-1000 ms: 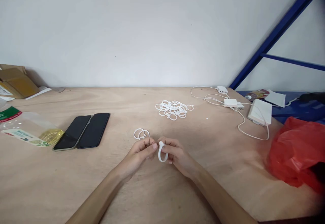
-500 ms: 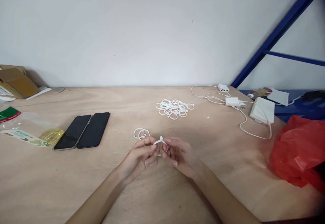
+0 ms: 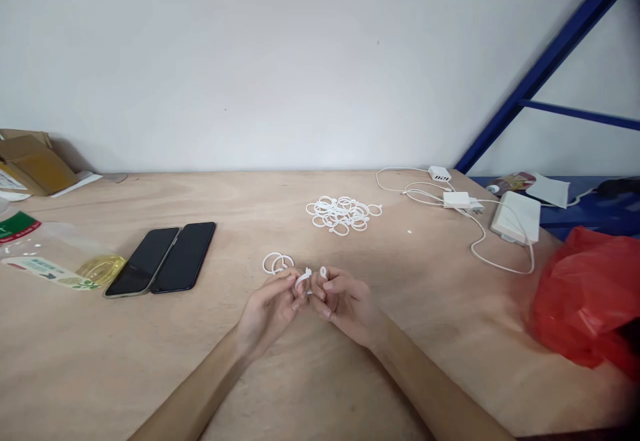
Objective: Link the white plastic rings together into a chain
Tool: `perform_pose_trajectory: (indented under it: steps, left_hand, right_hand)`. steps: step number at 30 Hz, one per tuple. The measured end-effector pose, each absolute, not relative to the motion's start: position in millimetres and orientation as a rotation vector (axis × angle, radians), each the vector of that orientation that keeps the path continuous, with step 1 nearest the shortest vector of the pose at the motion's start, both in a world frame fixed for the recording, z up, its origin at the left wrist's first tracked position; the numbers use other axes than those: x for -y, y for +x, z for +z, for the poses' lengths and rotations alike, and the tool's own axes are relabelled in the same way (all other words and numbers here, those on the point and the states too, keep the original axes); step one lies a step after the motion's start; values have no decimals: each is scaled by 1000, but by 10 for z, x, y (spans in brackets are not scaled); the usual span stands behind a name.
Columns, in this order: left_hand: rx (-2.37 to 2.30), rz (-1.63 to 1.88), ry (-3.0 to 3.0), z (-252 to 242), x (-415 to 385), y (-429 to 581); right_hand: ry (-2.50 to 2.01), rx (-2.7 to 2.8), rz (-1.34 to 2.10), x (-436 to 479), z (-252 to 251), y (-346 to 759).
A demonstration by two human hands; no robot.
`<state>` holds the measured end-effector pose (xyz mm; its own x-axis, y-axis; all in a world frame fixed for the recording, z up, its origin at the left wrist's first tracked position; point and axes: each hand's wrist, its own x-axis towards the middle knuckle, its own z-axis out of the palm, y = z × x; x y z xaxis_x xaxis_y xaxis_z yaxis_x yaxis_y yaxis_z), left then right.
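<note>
Both my hands meet over the middle of the wooden table (image 3: 310,381). My left hand (image 3: 270,308) pinches one end of a white plastic ring (image 3: 304,277), and my right hand (image 3: 345,302) pinches its other end; the ring is split open, its two ends apart. Most of the ring is hidden behind my fingers. Just beyond my left hand lie two white rings (image 3: 277,263) on the table. Farther back sits a pile of several white rings (image 3: 343,214).
Two black phones (image 3: 163,257) lie side by side at the left, next to a clear plastic bag (image 3: 55,258) and a cardboard box (image 3: 30,161). At the right are white chargers with cables (image 3: 465,211), a white box (image 3: 515,218), a red plastic bag (image 3: 585,294) and a blue metal frame (image 3: 545,61).
The ring hung closed below my right fingers a second ago; it now sits between both hands with its ends pulled apart. Both hands have shifted slightly farther from me.
</note>
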<state>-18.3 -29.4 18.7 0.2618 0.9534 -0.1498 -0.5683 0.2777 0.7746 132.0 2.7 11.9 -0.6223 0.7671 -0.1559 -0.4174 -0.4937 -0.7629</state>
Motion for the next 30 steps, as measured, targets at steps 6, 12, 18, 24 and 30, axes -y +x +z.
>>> perform_pose_trajectory:
  steps: [6, 12, 18, 24, 30]
  left_hand:
    - [-1367, 1233, 1729, 98, 249, -393]
    - [-1578, 1153, 1903, -2, 244, -415]
    - [-1521, 1201, 1859, -8, 228, -374]
    - [-1447, 1262, 1642, 37, 236, -313]
    - [-1214, 1128, 1303, 50, 256, -207]
  right_hand:
    - [-1331, 1539, 991, -333, -30, 1476]
    - [-1688, 1968, 321, -645, -201, 1569]
    - [-1735, 1959, 266, -683, -189, 1566]
    - [-1321, 1474, 1294, -393, 5, 1533]
    - [-896, 1049, 2115, -95, 155, 1363]
